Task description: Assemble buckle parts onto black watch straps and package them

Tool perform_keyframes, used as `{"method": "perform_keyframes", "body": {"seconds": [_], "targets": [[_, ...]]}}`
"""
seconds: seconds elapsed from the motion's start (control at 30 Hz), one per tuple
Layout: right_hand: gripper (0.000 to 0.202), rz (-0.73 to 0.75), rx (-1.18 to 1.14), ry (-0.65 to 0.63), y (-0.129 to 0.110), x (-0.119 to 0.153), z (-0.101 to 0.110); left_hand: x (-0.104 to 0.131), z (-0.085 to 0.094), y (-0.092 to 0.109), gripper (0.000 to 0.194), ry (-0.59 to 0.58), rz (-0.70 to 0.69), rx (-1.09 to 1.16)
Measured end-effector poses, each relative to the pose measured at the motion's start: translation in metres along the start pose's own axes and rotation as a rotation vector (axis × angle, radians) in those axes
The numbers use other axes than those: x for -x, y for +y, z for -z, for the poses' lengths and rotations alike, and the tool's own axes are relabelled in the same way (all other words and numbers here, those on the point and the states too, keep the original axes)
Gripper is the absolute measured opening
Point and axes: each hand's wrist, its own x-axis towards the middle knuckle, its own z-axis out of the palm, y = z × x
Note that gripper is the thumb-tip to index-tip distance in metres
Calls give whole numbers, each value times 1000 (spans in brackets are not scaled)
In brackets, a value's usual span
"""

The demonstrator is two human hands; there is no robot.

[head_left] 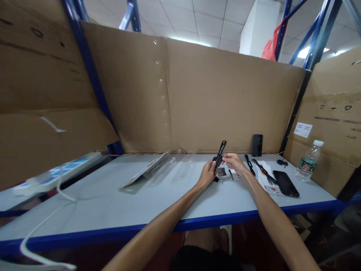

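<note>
My left hand (pixel 208 173) is wrapped round a small black device (pixel 217 159) with a long rounded upper part that points up and to the right. Its exact kind is too small to make out. At the device's right side, my right hand (pixel 232 162) has its thumb and fingers pinched together; whatever lies between them is hidden. Just below the hands, a small grey-and-white item (pixel 222 172) and some little metal pieces (pixel 221 182) lie on the table. To the right of my right hand are a black strap-like piece (pixel 249 165) and a looped black cable (pixel 264 171).
On the white table (pixel 107 203), a clear plastic sleeve with a flat card (pixel 146 170) lies left. A phone (pixel 285 183), keys (pixel 282 162), a water bottle (pixel 308 162) and an upright black box-like object (pixel 257 145) are right. A power strip (pixel 64 171) sits far left; cardboard walls (pixel 208 98) surround the table.
</note>
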Motion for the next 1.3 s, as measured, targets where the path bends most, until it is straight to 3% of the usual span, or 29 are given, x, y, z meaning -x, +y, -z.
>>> {"method": "perform_keyframes", "body": {"seconds": [0.6, 1.07, 1.3], "targets": [[32, 8, -49, 24, -4, 3, -5, 4, -2, 5, 57, 0, -16, 11], [35, -55, -40, -20, -7, 6, -10, 2, -2, 2, 47, 20, 3, 81], [35, -22, -32, 54, -8, 5, -12, 4, -2, 6, 48, -11, 23, 84]]}}
